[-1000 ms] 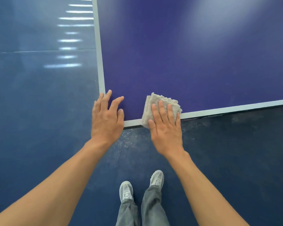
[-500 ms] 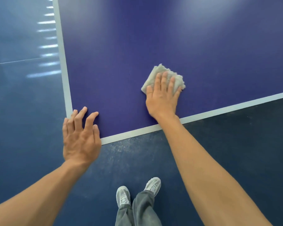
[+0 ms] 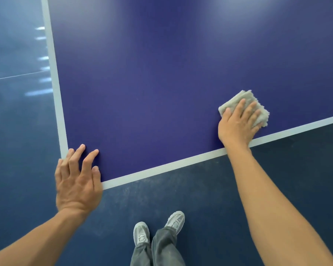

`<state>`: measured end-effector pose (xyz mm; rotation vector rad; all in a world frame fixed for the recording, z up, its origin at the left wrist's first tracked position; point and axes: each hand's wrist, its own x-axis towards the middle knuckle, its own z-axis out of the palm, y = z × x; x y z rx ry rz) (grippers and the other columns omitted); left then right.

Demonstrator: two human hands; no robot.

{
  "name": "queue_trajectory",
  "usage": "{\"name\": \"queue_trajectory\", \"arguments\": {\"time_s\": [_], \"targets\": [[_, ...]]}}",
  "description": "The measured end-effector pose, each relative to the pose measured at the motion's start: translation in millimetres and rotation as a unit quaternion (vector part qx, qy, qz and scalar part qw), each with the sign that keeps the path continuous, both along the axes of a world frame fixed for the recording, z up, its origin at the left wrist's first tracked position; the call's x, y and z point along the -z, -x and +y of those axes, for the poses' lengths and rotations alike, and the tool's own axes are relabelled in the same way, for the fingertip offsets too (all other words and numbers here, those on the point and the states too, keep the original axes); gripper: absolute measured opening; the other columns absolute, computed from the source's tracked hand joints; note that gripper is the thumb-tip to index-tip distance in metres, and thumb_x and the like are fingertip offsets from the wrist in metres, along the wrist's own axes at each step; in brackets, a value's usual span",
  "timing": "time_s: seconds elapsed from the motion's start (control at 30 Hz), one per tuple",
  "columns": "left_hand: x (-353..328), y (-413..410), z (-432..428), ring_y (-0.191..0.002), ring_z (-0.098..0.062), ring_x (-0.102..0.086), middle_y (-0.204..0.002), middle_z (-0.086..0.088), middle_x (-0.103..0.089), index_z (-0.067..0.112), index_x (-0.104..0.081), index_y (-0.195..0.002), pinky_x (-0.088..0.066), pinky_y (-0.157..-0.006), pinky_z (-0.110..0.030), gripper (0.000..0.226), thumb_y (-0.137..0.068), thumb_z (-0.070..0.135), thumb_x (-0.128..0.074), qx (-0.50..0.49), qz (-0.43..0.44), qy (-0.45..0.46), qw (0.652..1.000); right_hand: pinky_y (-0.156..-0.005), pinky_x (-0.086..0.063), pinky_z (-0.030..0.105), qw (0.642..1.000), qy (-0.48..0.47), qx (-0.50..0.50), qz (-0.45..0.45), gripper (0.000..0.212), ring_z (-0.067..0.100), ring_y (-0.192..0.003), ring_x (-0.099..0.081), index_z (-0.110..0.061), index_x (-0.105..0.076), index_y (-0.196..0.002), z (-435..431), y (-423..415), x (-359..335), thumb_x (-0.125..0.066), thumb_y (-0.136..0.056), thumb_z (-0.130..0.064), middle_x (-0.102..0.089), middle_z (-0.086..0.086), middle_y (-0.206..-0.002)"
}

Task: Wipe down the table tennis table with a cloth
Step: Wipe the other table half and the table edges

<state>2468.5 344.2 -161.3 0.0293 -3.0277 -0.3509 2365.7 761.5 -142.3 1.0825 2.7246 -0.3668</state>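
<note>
The dark blue table tennis table (image 3: 152, 83) with a white border line fills the upper part of the head view; its near left corner is by my left hand. A folded beige cloth (image 3: 261, 110) lies flat on the table close to the near edge at the right. My right hand (image 3: 238, 123) presses down on the cloth with straight, spread fingers. My left hand (image 3: 77, 179) rests on the table's corner, fingers spread and flat on the surface.
Dark blue floor (image 3: 200, 208) runs below and left of the table, scuffed near the edge. My two feet in grey shoes (image 3: 158, 229) stand just in front of the near edge. Light reflections streak the floor at the left.
My right hand has slid the cloth to the right along the near edge of the table. My left hand has stayed at the table's corner.
</note>
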Motion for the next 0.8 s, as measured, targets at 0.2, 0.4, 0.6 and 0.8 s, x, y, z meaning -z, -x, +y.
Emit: {"name": "queue_trajectory", "arguments": {"time_s": [0.2, 0.4, 0.6, 0.8], "targets": [[-1, 2, 1, -0.146, -0.039, -0.033, -0.156, -0.009, -0.039, 0.019, -0.052, -0.143, -0.018, -0.124, -0.055, 0.050, -0.098, 0.032, -0.035, 0.001, 0.000, 0.001, 1.000, -0.126, 0.005, 0.061, 0.978, 0.005, -0.207, 0.019, 0.063, 0.032, -0.160, 0.012, -0.020, 0.001, -0.167, -99, 79, 3, -0.015, -0.111, -0.045, 0.010, 0.005, -0.174], [-2, 1, -1, -0.146, -0.039, -0.035, -0.156, -0.010, -0.041, 0.019, -0.054, -0.143, -0.021, -0.123, -0.058, 0.049, -0.099, 0.031, -0.036, 0.003, -0.005, 0.003, 1.000, -0.126, 0.003, 0.059, 0.914, 0.021, -0.400, 0.067, 0.064, 0.031, -0.161, 0.007, -0.023, -0.010, -0.167, -254, -19, 10, -0.022, -0.109, -0.049, 0.000, 0.004, -0.175], [-11, -1, -1, -0.150, -0.036, -0.027, -0.159, -0.009, -0.037, 0.020, -0.051, -0.148, -0.014, -0.125, -0.055, 0.049, -0.103, 0.031, -0.034, 0.010, -0.046, -0.019, 0.999, -0.128, -0.003, 0.058, 0.962, 0.016, -0.261, 0.083, 0.062, 0.031, -0.161, -0.002, -0.022, -0.020, -0.166, -272, -93, 11, -0.025, -0.109, -0.048, -0.011, 0.005, -0.174], [-15, -4, -21, -0.153, -0.039, -0.025, -0.161, -0.014, -0.035, 0.016, -0.050, -0.151, -0.011, -0.126, -0.058, 0.047, -0.105, 0.017, -0.045, 0.087, -0.064, -0.076, 0.991, -0.126, -0.016, 0.062, 0.988, 0.016, -0.094, 0.120, 0.063, 0.035, -0.160, -0.005, -0.016, -0.027, -0.164, -316, -140, 16, -0.029, -0.110, -0.049, -0.013, 0.011, -0.173]]}}
